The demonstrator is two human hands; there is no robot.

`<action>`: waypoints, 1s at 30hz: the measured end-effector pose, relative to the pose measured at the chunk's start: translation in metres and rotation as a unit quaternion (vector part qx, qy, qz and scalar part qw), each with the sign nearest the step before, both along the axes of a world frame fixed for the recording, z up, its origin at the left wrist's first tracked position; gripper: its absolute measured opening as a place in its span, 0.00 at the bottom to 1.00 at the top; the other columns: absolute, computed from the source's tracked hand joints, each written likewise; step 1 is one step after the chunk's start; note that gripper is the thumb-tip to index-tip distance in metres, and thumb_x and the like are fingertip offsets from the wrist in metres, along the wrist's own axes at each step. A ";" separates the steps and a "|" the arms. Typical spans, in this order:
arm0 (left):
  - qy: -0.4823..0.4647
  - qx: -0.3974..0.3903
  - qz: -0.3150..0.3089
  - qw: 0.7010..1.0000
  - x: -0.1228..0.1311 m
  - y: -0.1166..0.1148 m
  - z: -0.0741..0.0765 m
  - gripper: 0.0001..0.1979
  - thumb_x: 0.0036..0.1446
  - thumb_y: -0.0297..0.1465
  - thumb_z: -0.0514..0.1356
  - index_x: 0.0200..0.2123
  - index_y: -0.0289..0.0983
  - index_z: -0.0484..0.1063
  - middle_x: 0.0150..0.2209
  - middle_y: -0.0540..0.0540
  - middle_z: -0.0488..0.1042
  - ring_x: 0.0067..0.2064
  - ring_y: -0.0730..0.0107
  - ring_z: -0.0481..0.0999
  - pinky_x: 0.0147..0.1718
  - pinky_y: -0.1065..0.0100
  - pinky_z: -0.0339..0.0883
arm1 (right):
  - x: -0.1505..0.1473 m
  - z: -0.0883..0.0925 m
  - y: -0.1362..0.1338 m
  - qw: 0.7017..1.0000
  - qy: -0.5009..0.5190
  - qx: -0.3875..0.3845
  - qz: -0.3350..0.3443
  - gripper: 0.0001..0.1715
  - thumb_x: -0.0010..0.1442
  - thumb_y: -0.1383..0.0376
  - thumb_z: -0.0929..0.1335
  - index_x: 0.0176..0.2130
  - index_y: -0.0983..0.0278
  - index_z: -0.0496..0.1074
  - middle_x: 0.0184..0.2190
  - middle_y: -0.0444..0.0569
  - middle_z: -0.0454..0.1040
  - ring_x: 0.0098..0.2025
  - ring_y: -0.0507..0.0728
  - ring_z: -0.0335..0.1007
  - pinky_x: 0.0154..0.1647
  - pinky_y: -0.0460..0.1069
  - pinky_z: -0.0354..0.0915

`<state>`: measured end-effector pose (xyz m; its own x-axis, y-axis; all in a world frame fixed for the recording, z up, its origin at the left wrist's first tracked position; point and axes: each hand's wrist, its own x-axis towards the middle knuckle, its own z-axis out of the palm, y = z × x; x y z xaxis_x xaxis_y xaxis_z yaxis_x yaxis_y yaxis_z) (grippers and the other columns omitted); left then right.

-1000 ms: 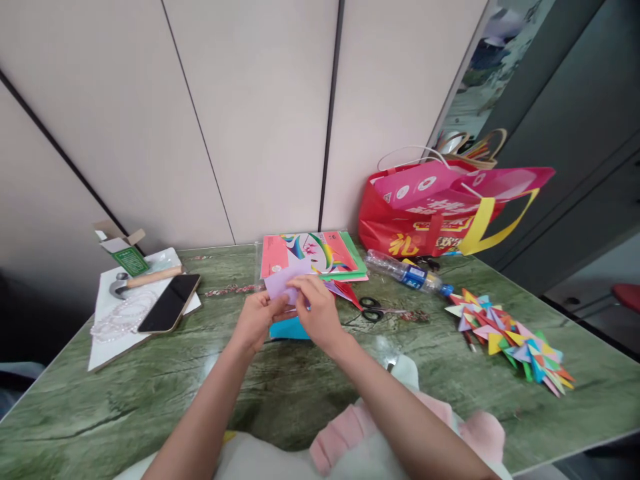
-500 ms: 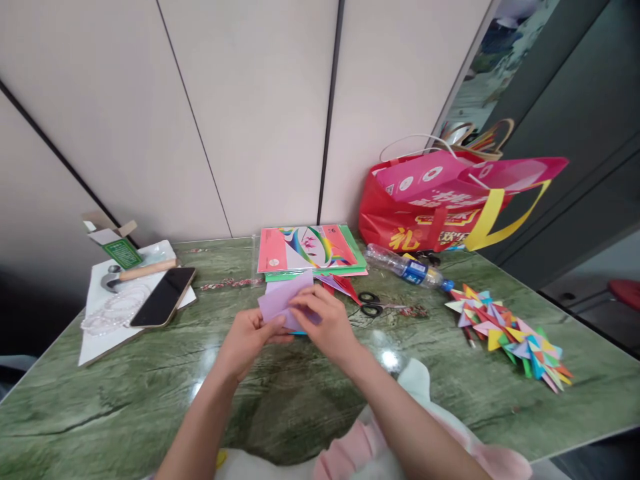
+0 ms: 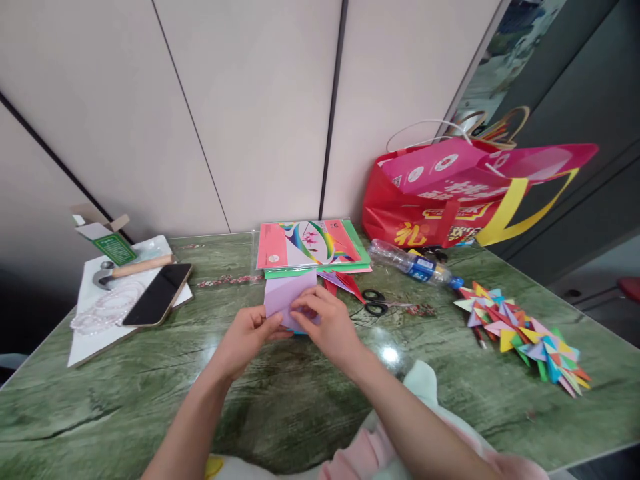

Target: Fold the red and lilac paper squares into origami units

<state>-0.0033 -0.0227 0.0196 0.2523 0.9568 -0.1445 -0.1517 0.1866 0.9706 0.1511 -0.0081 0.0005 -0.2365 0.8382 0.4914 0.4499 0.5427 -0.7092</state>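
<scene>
A sheet of purple paper (image 3: 286,293) is held up between my two hands above the table. My left hand (image 3: 253,333) pinches its lower left edge with the thumb in front. On the other side my right hand (image 3: 325,321) has its fingers closed at the paper's right edge, covering part of it. Behind my hands lies a stack of coloured paper packs (image 3: 305,245) with a pink cover on top. Red and purple folded paper (image 3: 350,285) pokes out to the right, beside black-handled scissors (image 3: 377,303). A strip of blue shows just under my fingers.
On the left, a white board (image 3: 83,347) carries a hammer (image 3: 135,268), a phone (image 3: 159,295), clear beads (image 3: 107,308) and a small green box (image 3: 113,247). To the right are a plastic bottle (image 3: 420,267), a red bag (image 3: 430,213) and colourful folded paper stars (image 3: 525,333).
The view has shifted slightly. The purple paper stands a little more upright, and my left fingers have moved along its lower edge. Both hands keep hold of it.
</scene>
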 end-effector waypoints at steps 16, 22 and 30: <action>0.017 -0.019 -0.058 0.998 -0.003 0.002 -0.005 0.10 0.44 0.34 0.64 0.31 0.35 0.77 0.28 0.44 0.79 0.32 0.58 0.77 0.37 0.59 0.69 | 0.006 -0.005 0.006 0.990 0.054 -0.083 -0.102 0.43 0.40 0.62 0.73 0.53 0.60 0.55 0.49 0.54 0.61 0.51 0.64 0.58 0.47 0.59 0.60; 0.017 -0.028 -0.048 0.998 -0.005 0.007 -0.011 0.14 0.43 0.34 0.65 0.34 0.33 0.76 0.31 0.41 0.79 0.33 0.58 0.77 0.37 0.58 0.70 | 0.005 -0.008 0.010 0.991 0.076 -0.090 -0.057 0.40 0.44 0.67 0.70 0.55 0.60 0.54 0.49 0.52 0.65 0.50 0.63 0.62 0.48 0.58 0.59; -0.033 -0.010 0.025 0.999 -0.001 0.010 -0.008 0.14 0.45 0.33 0.64 0.36 0.32 0.75 0.32 0.41 0.78 0.32 0.62 0.77 0.36 0.63 0.69 | -0.005 -0.021 0.015 0.975 0.179 -0.072 -0.113 0.35 0.48 0.66 0.68 0.54 0.61 0.55 0.47 0.53 0.66 0.46 0.59 0.65 0.44 0.55 0.64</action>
